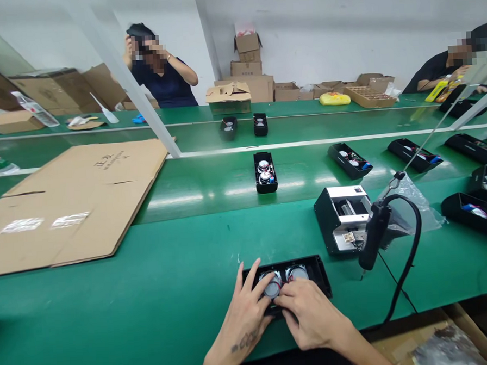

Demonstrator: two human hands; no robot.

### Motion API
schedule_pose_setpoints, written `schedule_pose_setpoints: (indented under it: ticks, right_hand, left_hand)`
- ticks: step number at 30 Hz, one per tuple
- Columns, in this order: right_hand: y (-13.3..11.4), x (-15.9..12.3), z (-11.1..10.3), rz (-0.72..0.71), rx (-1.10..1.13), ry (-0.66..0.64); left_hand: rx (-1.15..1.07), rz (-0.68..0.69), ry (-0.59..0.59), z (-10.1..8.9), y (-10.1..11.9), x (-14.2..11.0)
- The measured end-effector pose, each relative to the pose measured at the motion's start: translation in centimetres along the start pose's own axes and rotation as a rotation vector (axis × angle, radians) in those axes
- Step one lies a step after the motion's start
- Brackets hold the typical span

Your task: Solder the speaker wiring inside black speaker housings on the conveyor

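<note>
black case [318, 274] | beneath left hand [247, 307] + right hand [311, 312] | 2 speakers [298, 272] inside

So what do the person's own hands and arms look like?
Both are without gloves. The left hand has a dark marking near the wrist, maybe a tattoo. The right hand shows no marking. No sleeves show on the forearms, and I see no watch.
</note>
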State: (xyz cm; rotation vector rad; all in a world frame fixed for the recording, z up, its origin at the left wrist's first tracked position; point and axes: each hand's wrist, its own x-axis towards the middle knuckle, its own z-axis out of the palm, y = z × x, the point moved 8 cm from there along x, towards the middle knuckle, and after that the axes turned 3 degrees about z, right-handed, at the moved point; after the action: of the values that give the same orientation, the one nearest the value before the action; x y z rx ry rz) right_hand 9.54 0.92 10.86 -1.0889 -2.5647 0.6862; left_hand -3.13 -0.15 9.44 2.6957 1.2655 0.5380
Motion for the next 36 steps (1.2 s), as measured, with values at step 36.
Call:
schedule_pose_setpoints:
  ticks: [36]
  right_hand:
    - [3.9,8.6,-3.6,0.211,-0.077,-0.362]
  left_hand:
    - [-0.584,-0.22,-0.573,1.4,-8.3,9.3]
